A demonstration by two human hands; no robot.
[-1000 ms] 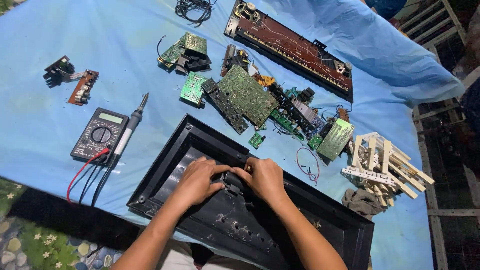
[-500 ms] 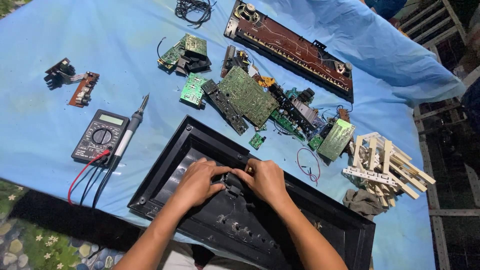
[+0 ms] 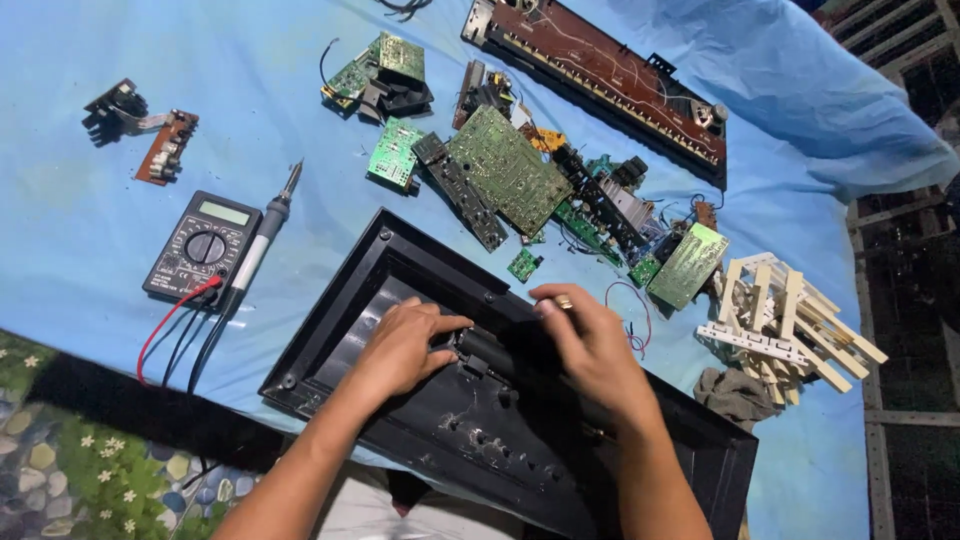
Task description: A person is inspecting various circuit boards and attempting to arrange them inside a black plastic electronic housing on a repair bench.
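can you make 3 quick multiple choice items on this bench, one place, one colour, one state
1. Where does the multimeter lie relative to the black casing?
A. camera left of it
B. inside it
C. camera right of it

2. What colour is the cloth under the parts?
A. red
B. blue
C. white

3. What are both hands doing?
A. holding the soldering iron
B. resting off the cloth
C. pressing on the casing

Key: 1 A, the meter sits camera left; 2 B, the cloth is blue; 3 C, left hand and right hand rest on the casing.

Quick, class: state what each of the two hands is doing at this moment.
Left hand: curled, gripping a small black part on the black casing.
Right hand: fingers bent onto the same casing; grip unclear.
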